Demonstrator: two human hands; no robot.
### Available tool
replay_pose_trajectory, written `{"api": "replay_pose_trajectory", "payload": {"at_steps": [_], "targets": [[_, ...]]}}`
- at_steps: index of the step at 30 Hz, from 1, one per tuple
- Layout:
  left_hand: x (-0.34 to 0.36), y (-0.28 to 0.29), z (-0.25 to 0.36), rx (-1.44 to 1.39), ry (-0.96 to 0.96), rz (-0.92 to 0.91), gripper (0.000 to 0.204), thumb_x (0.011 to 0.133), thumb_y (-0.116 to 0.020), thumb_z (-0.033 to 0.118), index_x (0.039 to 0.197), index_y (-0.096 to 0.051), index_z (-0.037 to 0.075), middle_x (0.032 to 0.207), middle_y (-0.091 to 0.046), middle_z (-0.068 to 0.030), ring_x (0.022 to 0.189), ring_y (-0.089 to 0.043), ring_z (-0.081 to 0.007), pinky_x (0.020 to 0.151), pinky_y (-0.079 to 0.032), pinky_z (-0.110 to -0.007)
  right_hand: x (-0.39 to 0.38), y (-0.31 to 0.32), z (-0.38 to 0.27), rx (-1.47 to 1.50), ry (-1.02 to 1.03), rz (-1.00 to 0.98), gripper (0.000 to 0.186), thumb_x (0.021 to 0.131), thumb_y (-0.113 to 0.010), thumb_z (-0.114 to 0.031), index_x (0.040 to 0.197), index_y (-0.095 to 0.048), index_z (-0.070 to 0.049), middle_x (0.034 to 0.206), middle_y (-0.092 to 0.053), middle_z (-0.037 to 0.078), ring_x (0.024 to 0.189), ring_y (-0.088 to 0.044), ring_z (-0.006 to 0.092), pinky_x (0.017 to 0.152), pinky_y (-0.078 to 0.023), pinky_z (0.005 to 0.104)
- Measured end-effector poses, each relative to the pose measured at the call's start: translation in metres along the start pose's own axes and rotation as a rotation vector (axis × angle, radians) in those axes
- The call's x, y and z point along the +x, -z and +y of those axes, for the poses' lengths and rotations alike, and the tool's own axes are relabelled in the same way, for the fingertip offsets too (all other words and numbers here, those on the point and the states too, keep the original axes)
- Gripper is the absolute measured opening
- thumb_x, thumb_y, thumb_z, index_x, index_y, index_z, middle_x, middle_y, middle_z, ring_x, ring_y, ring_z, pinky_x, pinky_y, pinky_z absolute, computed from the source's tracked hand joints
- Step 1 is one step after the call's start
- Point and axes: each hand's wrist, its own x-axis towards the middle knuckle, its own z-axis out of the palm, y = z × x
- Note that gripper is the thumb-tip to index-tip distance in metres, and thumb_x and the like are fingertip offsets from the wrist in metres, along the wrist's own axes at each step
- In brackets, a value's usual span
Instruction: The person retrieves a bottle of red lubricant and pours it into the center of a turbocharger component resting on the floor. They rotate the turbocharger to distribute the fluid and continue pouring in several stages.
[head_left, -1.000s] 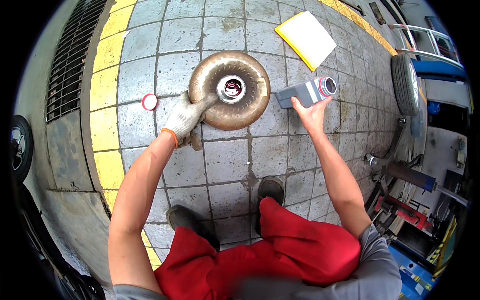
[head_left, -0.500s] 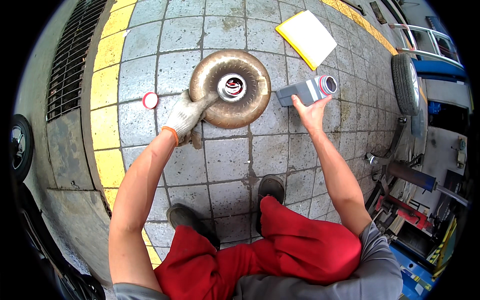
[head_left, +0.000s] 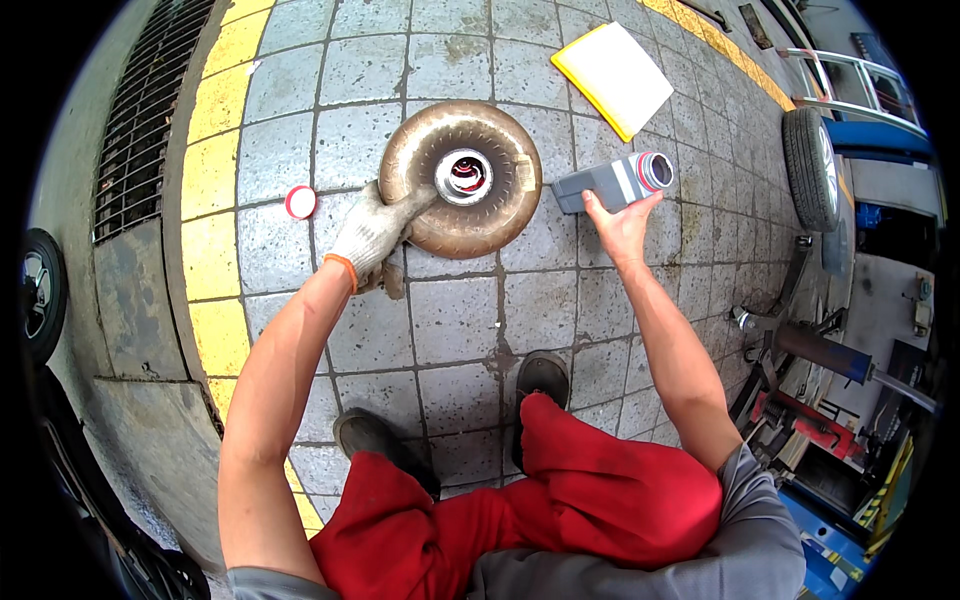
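My left hand (head_left: 375,225), in a pale glove with an orange cuff, grips the lower left of a bronze-coloured, doughnut-shaped metal housing (head_left: 460,225), its fingers partly hidden. Red liquid (head_left: 466,175) shows inside the silver centre opening. My bare right hand (head_left: 625,215) holds a grey bottle (head_left: 595,185) tilted nearly flat beside the housing, its open mouth pointing right, away from it. A red-and-white cap (head_left: 300,201) lies on the tiles to the left.
A white pad (head_left: 615,80) with a yellow edge lies beyond the bottle. A drain grate (head_left: 140,110) and loose wheel (head_left: 42,295) are at the left. Another wheel (head_left: 808,170), a blue lift arm (head_left: 870,140) and jack-like equipment (head_left: 820,355) stand at the right.
The housing has shifted very slightly upward in the picture, and the look of the red liquid in its opening has changed. My hands keep their grips.
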Motion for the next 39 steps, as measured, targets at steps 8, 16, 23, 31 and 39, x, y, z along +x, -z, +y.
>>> {"api": "replay_pose_trajectory", "payload": {"at_steps": [8, 16, 23, 31, 39], "targets": [[0.003, 0.000, -0.005, -0.019, 0.008, 0.004, 0.077, 0.092, -0.083, 0.059, 0.135, -0.061, -0.002, 0.083, -0.059, 0.0005, 0.070, -0.049, -0.0084, 0.060, -0.043, -0.028, -0.002, 0.001, -0.009, 0.021, -0.023, -0.010, 0.107, 0.079, -0.099, -0.035, 0.147, -0.025, 0.001, 0.141, -0.049, 0.025, 0.130, -0.055, 0.0353, 0.114, -0.045, 0.0493], [-0.006, 0.001, 0.007, 0.007, 0.036, -0.018, 0.088, 0.091, -0.081, 0.065, 0.142, -0.059, -0.001, 0.096, -0.065, -0.0051, 0.080, -0.056, -0.0131, 0.068, -0.051, -0.031, -0.002, 0.002, -0.009, -0.023, -0.003, 0.012, 0.107, 0.079, -0.099, -0.034, 0.147, -0.024, 0.001, 0.141, -0.050, 0.025, 0.130, -0.056, 0.0358, 0.114, -0.046, 0.0490], [-0.005, 0.004, 0.005, 0.014, 0.061, -0.031, 0.089, 0.091, -0.081, 0.065, 0.144, -0.057, -0.002, 0.099, -0.065, -0.0058, 0.083, -0.057, -0.0135, 0.072, -0.052, -0.031, -0.003, 0.001, -0.016, -0.004, -0.021, -0.001, 0.108, 0.079, -0.099, -0.034, 0.148, -0.023, 0.001, 0.141, -0.051, 0.025, 0.130, -0.057, 0.0358, 0.113, -0.047, 0.0491], [-0.004, 0.003, 0.005, -0.006, 0.040, -0.040, 0.091, 0.090, -0.082, 0.065, 0.144, -0.057, -0.004, 0.103, -0.069, -0.0080, 0.087, -0.059, -0.0142, 0.078, -0.053, -0.031, -0.002, 0.002, -0.011, -0.014, -0.027, -0.004, 0.106, 0.079, -0.098, -0.034, 0.147, -0.024, 0.001, 0.141, -0.052, 0.025, 0.129, -0.058, 0.0358, 0.113, -0.047, 0.0489], [-0.007, 0.006, 0.008, 0.009, 0.011, -0.049, 0.091, 0.090, -0.082, 0.066, 0.142, -0.058, -0.005, 0.103, -0.068, -0.0082, 0.088, -0.060, -0.0143, 0.078, -0.054, -0.031, -0.003, 0.001, -0.016, -0.010, -0.023, -0.004, 0.105, 0.080, -0.098, -0.035, 0.145, -0.024, 0.000, 0.140, -0.053, 0.026, 0.128, -0.059, 0.0364, 0.112, -0.048, 0.0490]]}}
